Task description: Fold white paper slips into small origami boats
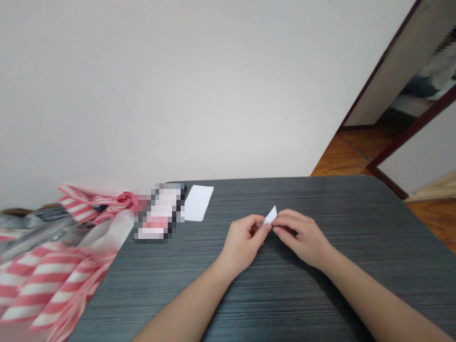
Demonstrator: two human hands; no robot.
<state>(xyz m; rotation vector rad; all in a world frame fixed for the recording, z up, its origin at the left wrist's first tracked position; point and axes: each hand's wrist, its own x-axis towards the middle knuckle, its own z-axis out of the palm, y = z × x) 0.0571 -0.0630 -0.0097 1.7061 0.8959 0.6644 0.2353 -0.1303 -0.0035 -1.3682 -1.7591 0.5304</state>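
While pinching small white paper (270,215) in left hand (242,243) and right hand (303,237), treat as likely light, easily creased; hold gently by edges.

Left hand (242,244) and right hand (304,237) bare; forearms (183,304) bare as far as visible, slim, tapering toward wrists (225,271).
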